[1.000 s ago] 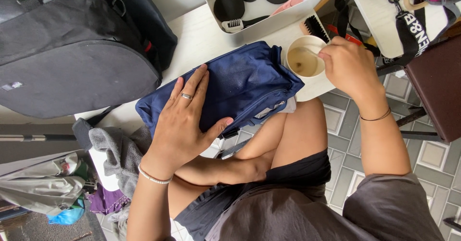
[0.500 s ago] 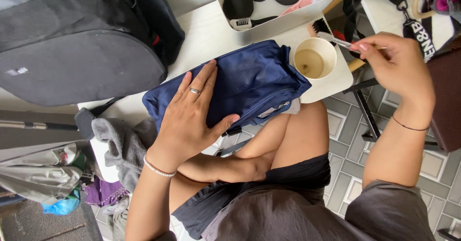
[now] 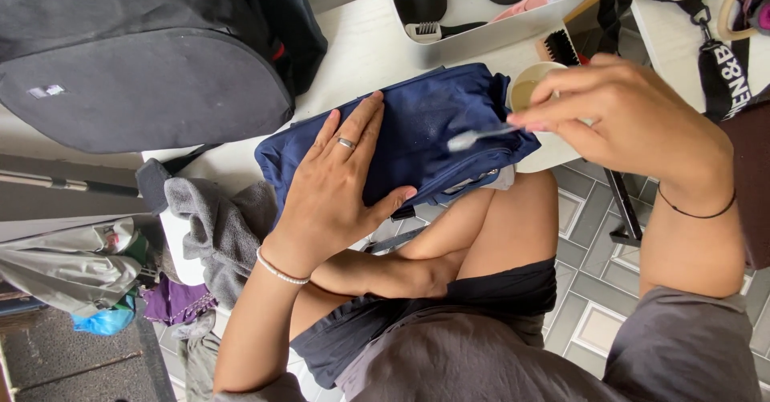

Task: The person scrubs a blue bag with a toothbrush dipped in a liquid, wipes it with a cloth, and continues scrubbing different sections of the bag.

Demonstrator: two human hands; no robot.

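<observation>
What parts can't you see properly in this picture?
Head view, the only one:
- Cup: mostly hidden behind the right hand; its contents barely show.
- Small brush: motion-blurred, and its handle is hidden in the fingers.
- Blue bag: its middle is covered by the left hand.
- Black bag: cut off by the top and left edges.
- Tray: top cut off by the frame edge.
</observation>
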